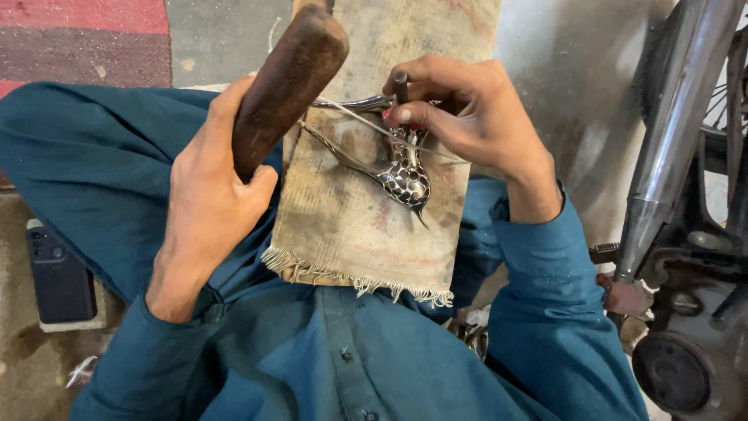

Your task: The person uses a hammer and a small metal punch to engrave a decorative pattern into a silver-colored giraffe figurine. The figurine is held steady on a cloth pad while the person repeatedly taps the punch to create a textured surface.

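Note:
My left hand (209, 187) grips a thick brown wooden handle (288, 78), raised over a cloth-covered board (351, 218) that rests on my lap. My right hand (460, 113) holds a thin dark punch (400, 84) upright between thumb and fingers, its tip on a shiny metal bird figure (405, 175). The bird lies on the cloth, patterned with small scale marks, beak pointing toward me. Thin metal rods (343, 152) extend from the bird toward the handle.
I sit cross-legged in teal clothing. A dark phone (58, 281) lies on a pale block at the left. A motorcycle with a chrome exhaust pipe (670, 140) and engine parts stands close at the right. A red mat (86, 39) is at top left.

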